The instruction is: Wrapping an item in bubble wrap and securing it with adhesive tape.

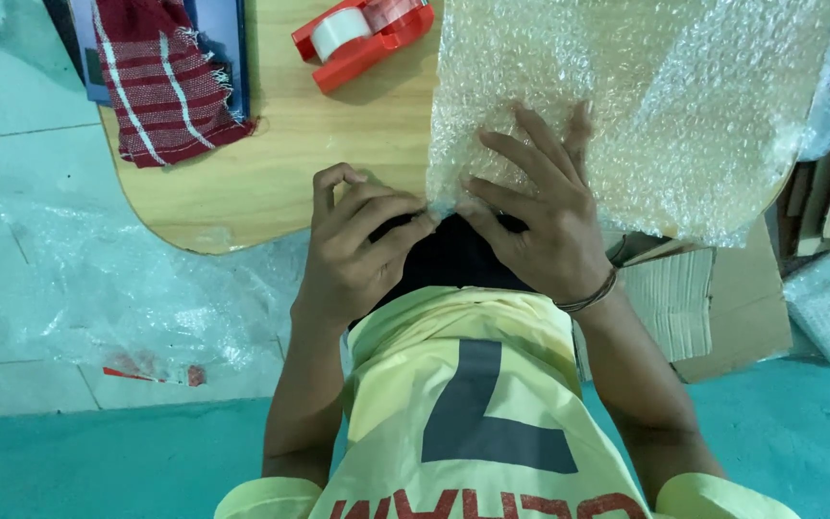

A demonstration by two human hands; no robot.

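Now | left hand (353, 255) grip pinching bubble wrap (626, 106) corner | right hand (540, 216) flat on it

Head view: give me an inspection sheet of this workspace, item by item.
Surface: light wooden table with a rounded edge.
Job's things: bubble wrap sheet lying over the table's right part.
Clutter: red tape dispenser; red striped cloth.
Grippers: left hand pinches the wrap's near corner; right hand lies flat on the wrap.
Cables: nothing seen.
Surroundings: clear plastic film on the tiled floor; cardboard pieces at right.
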